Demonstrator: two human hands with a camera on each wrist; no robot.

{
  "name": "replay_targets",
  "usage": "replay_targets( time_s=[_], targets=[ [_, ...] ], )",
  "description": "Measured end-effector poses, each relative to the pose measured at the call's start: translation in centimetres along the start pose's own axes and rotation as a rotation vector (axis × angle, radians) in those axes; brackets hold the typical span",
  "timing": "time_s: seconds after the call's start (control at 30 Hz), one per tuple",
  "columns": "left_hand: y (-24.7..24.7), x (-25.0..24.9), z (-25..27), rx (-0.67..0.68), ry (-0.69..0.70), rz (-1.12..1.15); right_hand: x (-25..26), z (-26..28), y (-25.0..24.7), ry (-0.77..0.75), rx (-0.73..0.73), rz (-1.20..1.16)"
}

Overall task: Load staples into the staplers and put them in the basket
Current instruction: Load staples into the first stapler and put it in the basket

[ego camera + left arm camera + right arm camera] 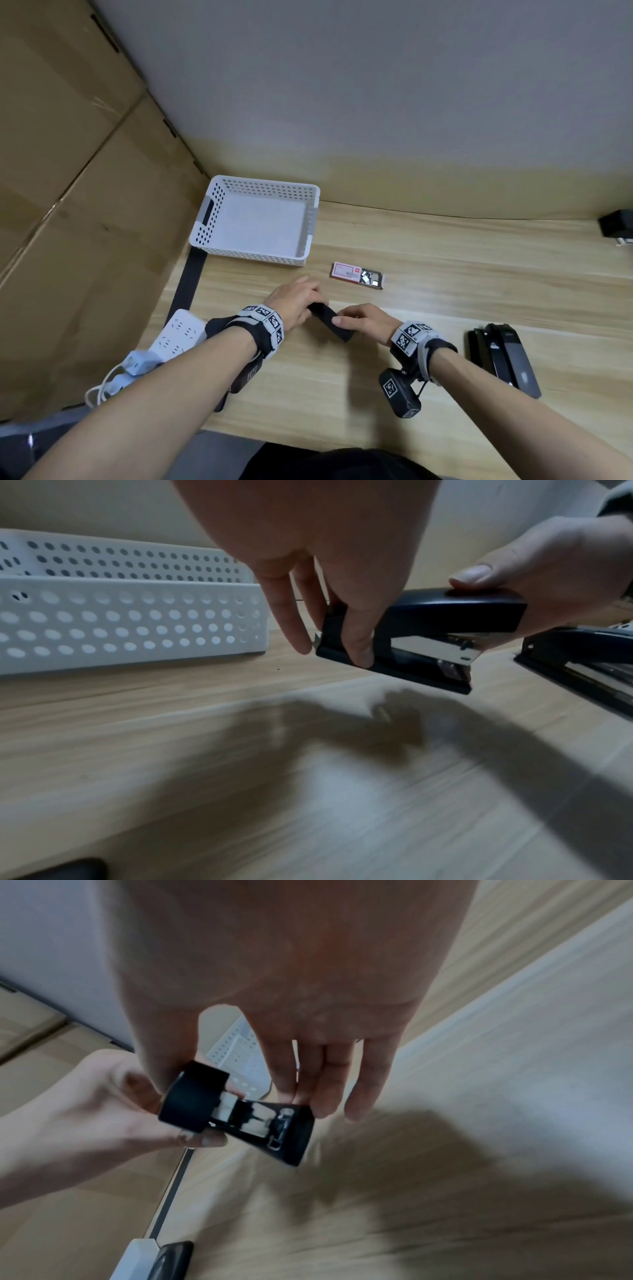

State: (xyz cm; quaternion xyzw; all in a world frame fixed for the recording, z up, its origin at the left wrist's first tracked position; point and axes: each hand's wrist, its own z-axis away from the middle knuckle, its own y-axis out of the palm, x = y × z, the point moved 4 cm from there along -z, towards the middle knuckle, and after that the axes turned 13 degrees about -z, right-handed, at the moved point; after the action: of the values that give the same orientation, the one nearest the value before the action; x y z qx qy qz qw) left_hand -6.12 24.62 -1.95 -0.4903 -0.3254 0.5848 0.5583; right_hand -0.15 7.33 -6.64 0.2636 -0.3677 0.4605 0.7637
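Observation:
A small black stapler is held just above the wooden table between both hands. My left hand grips its far end, with fingers curled down over the front of the stapler. My right hand pinches the near end, its thumb on the top cover. The right wrist view shows the stapler end-on, with the metal magazine visible between cover and base. The white perforated basket stands empty at the back left. An open red-and-white staple box lies behind the hands.
More black staplers lie side by side to the right of my right wrist, and another dark stapler sits at the far right edge. A white power strip with plugs lies at the left. Cardboard walls stand on the left.

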Motion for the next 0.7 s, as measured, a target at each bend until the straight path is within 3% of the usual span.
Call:
replay_targets(
  time_s=[0.17, 0.27, 0.37, 0.43, 0.53, 0.7],
  targets=[
    [0.9, -0.6, -0.3, 0.044, -0.056, 0.054, -0.5, 0.5, -0.6, 0.043, -0.059, -0.099],
    [0.2, -0.4, -0.3, -0.001, -0.184, 0.120, 0.0, 0.8, -1.0, 0.022, -0.117, -0.158],
    [-0.1, 0.5, 0.0, -0.012, -0.425, 0.363, 1.1, 0.7, -1.7, -0.018, -0.183, -0.192],
    [-0.7, 0.7, 0.3, -0.020, -0.570, 0.656, 2.2, 0.4, -1.7, -0.049, -0.193, -0.191],
    [-2.5, 0.4, 0.7, -0.062, -0.671, 1.046, 3.9, -0.6, -1.5, -0.078, -0.198, -0.176],
    [-4.0, 2.7, 1.4, -0.106, -0.761, 1.131, 8.0, -2.9, 0.1, -0.151, -0.196, -0.090]
  ],
)
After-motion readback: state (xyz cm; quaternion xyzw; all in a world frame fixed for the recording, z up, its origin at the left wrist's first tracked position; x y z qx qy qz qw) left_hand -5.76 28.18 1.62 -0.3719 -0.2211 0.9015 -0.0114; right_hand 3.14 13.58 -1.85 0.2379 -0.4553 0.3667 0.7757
